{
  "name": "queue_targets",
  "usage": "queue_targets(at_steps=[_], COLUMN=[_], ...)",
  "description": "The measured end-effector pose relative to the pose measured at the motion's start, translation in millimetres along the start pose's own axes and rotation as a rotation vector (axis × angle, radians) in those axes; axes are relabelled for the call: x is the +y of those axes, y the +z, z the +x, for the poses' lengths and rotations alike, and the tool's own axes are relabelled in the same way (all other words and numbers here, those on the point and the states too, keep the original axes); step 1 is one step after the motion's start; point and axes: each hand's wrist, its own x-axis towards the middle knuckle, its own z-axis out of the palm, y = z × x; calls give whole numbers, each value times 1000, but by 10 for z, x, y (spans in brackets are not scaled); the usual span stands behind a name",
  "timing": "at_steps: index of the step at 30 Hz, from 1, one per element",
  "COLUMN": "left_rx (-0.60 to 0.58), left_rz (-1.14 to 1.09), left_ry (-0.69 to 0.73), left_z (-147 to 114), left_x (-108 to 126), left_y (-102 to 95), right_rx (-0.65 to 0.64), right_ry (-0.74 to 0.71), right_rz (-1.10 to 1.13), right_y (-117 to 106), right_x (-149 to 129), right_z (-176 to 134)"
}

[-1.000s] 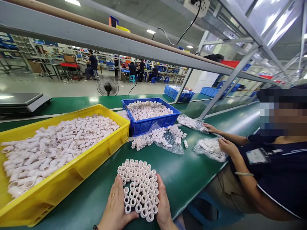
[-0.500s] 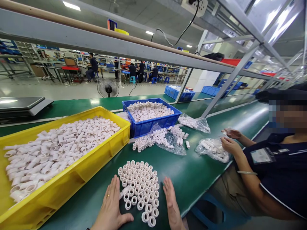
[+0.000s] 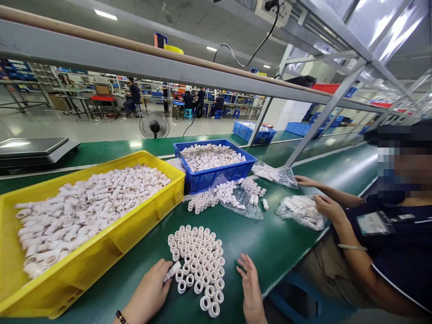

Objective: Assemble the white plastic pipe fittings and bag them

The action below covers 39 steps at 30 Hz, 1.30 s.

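Observation:
My left hand (image 3: 148, 290) has its fingers closed round one white plastic pipe fitting (image 3: 173, 272), which lies tilted beside a cluster of the same kind. That cluster of upright pipe fittings (image 3: 201, 261) stands on the green tabletop, their round open ends facing up. To the right of the cluster, my right hand (image 3: 250, 288) is open, fingers slightly curled and palm turned toward the fittings, touching none of them.
A yellow crate (image 3: 124, 243) of white fittings fills the left side. Behind are a blue crate (image 3: 219, 175), a smaller fitting group (image 3: 202, 202) and plastic bags (image 3: 300, 211) of fittings. A co-worker (image 3: 398, 243) sits at the right, hands at the bags.
My left hand has gone from lying flat beside the cluster to gripping the tilted fitting. My right hand has drawn slightly away to the right. The co-worker's far hand has moved to the rear bag.

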Motion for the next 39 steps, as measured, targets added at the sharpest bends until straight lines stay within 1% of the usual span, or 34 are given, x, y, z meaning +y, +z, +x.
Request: queue_targets(at_steps=[3,5,6,8,12,14,16,19,22,26,28,29,32,34,36,39], left_rx=[-94,-118,-111,-61,97,167,191,153,123,116,112,111,114,119,116,98], left_rz=[110,128,98,-32,-439,-512,-465,-360,-243,-143,-101,-74,-5,-1,-25,-69], left_ry=[-57,-92,-102,-121,-117,-91,-87,-95,-72,-44,-25,-14,13,17,15,19], left_z=[-90,-137,-149,-142,-48,4,41,69,80,105,128,140,167,167,148,77], left_x=[-54,-100,-119,-139,-107,-71,-39,-18,-21,-24,-15,-9,-5,-26,-62,-106], left_y=[-146,-214,-230,-222,-109,-51,-7,36,70,119,145,159,198,215,214,165], right_rx=[-7,-19,-28,-40,-36,-29,-32,-49,-68,-99,-150,-196,-383,-481,-525,-537], right_ry=[4,5,9,22,50,55,59,84,113,103,58,9,-165,-229,-256,-287], right_rz=[-42,-83,-103,-130,-134,-133,-133,-151,-197,-273,-331,-370,-535,-668,-782,-898], right_y=[-9,1,10,30,45,32,12,-11,-10,-11,-30,-41,-61,-47,-11,57], right_x=[15,13,8,-5,-14,-6,3,6,-6,-10,-8,-9,-29,-51,-70,-80], right_z=[-1,1,4,12,21,15,5,-9,-13,-23,-38,-47,-78,-93,-102,-105])
